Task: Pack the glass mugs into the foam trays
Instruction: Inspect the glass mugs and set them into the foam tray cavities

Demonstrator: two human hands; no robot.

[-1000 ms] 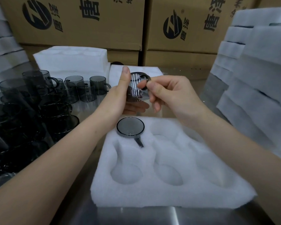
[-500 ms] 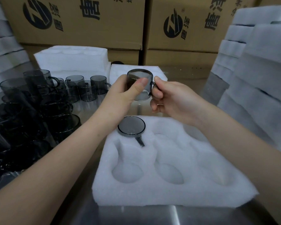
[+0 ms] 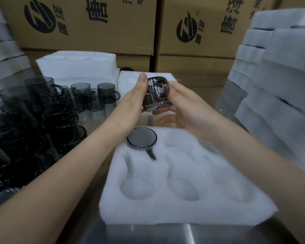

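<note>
both hands: left hand (image 3: 130,103) and right hand (image 3: 185,106) curl fingers round one mug (image 3: 156,93) | above foam tray (image 3: 183,213) | one mug seated (image 3: 142,139)

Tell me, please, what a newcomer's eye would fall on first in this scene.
The left hand and right hand hold a smoky glass mug up just beyond the white foam tray. A second mug sits in the tray's far-left pocket, and a crowd of dark mugs stands at left.

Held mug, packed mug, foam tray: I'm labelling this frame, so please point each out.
held mug (image 3: 153,101): head view, lower part of its side wall.
packed mug (image 3: 141,137): head view, the round face that shows.
foam tray (image 3: 183,213): head view, bare front rim.
</note>
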